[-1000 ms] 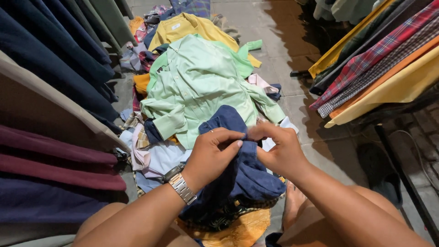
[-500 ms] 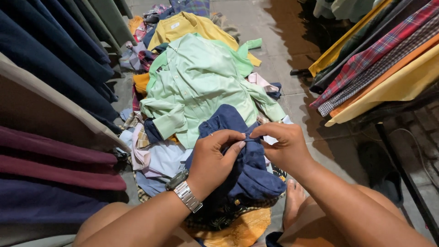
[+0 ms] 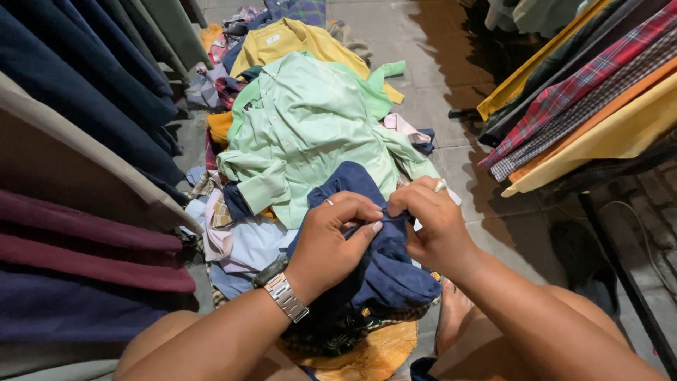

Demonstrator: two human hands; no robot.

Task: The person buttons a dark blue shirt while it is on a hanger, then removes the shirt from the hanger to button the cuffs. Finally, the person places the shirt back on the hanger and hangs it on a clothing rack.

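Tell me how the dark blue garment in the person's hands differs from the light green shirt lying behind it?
The dark blue garment is bunched up and pinched by the left hand and the right hand; the light green shirt lies spread out on the pile, untouched. The blue one is dark navy, the green one pale mint. The green shirt's cuffed sleeve shows plainly; the blue garment's shape is hidden in folds. Both are plain-coloured cloth.

Navy shirt (image 3: 384, 271); mint-green shirt (image 3: 310, 134); yellow shirt (image 3: 296, 39).
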